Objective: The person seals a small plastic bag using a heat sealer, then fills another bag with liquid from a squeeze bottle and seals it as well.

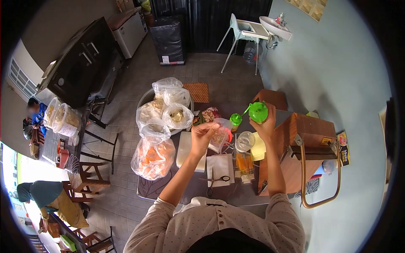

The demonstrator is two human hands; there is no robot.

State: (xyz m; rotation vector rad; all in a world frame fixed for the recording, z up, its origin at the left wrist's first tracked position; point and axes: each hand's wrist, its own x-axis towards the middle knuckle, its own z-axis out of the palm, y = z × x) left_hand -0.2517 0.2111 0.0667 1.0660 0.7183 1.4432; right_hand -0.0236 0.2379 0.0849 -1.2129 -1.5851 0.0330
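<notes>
My right hand [265, 126] is wrapped round a bottle with a bright green lid [258, 112], held above the table [190, 181]. A smaller bottle with a green cap [236, 119] is just to its left. My left hand [204, 134] has thumb and fingers pinched together at the edge of a clear plastic bag [219, 139]; a red rim shows beside the bag. Nearer to me, black-handled scissors [215, 180] lie across white paper [219, 164]. A clear round container [245, 141] and yellow-orange packets [244, 162] are at the right.
Several filled plastic bags [153, 158] crowd the table's left side, some in a large basin [142, 101]. A wooden case with a metal handle [303, 168] borders the right. People [55, 198] are at tables on the left. A high chair [249, 30] and sink [276, 28] are behind.
</notes>
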